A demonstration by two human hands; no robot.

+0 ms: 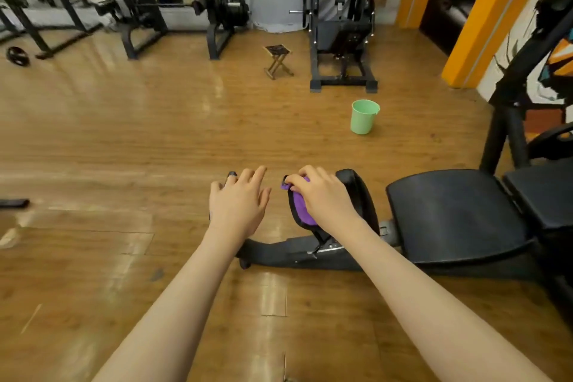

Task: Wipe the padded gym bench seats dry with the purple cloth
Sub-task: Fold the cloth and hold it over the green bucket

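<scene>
- Both bare forearms reach forward over the wooden floor (130, 139); the left hand (237, 200) hovers with fingers spread and relaxed, grasping nothing — a dark ring-like band sits on one finger, and a dark bit shows at the fingertip beside it.
- Right hand (322, 195) lies on the purple cloth (302, 211), fingers curled and pinching its upper edge, pressing it against the small black padded roller (356, 192) at the near end of the bench.
- Only a strip of the cloth shows, along the left rim of that pad; the rest is hidden under the hand.
- Right of the roller, apart from it across a gap with a metal bracket, sits the wide black bench seat (455, 214), and a second padded section (545, 195) begins just beyond its right edge.
- Green plastic bucket (364, 116) stands upright on the floor behind the bench, well apart from the hands; whether anything is in it I cannot tell.
- Small folding stool (277, 60) stands farther back, beside a black weight machine (342, 37).
- Broad open floor stretches left of the hands — racks (136, 9) line the far wall, and a weight plate (18, 56) lies at the far left.
- Black frame tubes (508, 133) rise close behind the bench on the right, next to an orange pillar (477, 18).
</scene>
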